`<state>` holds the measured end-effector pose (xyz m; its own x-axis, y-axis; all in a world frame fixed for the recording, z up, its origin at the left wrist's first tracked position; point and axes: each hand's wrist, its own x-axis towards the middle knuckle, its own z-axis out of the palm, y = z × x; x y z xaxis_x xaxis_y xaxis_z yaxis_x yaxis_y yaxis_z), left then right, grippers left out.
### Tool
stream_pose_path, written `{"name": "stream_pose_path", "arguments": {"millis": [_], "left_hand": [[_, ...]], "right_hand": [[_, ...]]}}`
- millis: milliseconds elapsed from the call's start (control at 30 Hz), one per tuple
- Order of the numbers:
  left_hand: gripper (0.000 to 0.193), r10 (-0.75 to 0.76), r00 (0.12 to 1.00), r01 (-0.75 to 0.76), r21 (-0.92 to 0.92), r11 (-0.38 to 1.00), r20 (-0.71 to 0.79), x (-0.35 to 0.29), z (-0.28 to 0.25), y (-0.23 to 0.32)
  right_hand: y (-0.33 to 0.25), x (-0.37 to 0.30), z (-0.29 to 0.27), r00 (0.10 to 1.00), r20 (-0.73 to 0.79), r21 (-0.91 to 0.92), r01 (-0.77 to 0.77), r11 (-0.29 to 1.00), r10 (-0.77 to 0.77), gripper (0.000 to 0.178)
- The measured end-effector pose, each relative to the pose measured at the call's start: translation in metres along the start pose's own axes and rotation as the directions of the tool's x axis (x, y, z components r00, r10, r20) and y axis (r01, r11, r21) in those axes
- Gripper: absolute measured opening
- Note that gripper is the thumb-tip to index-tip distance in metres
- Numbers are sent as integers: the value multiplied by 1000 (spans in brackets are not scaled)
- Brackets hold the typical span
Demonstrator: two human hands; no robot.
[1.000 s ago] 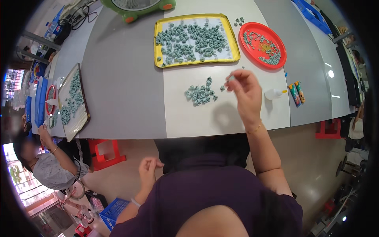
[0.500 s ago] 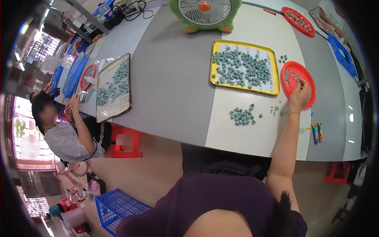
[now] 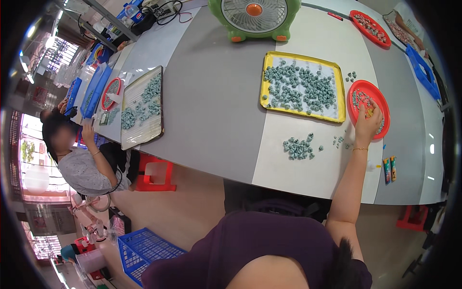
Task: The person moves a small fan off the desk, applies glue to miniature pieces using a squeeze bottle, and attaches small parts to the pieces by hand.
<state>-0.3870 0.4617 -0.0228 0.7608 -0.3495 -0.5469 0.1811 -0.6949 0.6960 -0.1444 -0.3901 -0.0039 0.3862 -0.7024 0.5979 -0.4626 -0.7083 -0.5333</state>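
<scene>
1. Reaching over the round red plate [image 3: 380,102], the right hand [image 3: 368,126] rests on its near edge; fingers [image 3: 370,111] curled, seemingly pinching something yellowish.
2. Small grey-green pieces [image 3: 357,98] lie just beyond the fingertips; the plate is shallow and bright.

Small workshop, long worktable [image 3: 211,111], sorting trays [image 3: 302,87]

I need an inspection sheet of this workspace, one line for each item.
Surface: long grey and white table.
Job's things: red plate and yellow tray, both holding grey-green pieces; loose pile on the table.
Clutter: green fan, two small tubes, second tray.
Hands: right hand over the red plate, grip unclear; left hand not in view.
Cables: black cable at the far end.
Surroundings: seated co-worker, red stool, blue crate.
</scene>
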Motion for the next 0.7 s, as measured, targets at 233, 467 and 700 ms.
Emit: {"name": "stream_pose_path", "arguments": {"millis": [233, 467, 700], "left_hand": [[20, -44, 974, 10, 152, 988, 221, 115, -109, 66], [21, -151, 833, 5, 267, 964, 532, 247, -72, 147], [21, -175, 645, -189, 377, 907, 744, 266, 97, 251]], "right_hand": [[2, 0, -2, 994, -53, -12, 90, 996, -91, 31], [-55, -15, -35, 990, -49, 229, 139, 963, -131, 27], [-48, -101, -105, 928, 228, 602, 103, 792, -294, 22]]}}
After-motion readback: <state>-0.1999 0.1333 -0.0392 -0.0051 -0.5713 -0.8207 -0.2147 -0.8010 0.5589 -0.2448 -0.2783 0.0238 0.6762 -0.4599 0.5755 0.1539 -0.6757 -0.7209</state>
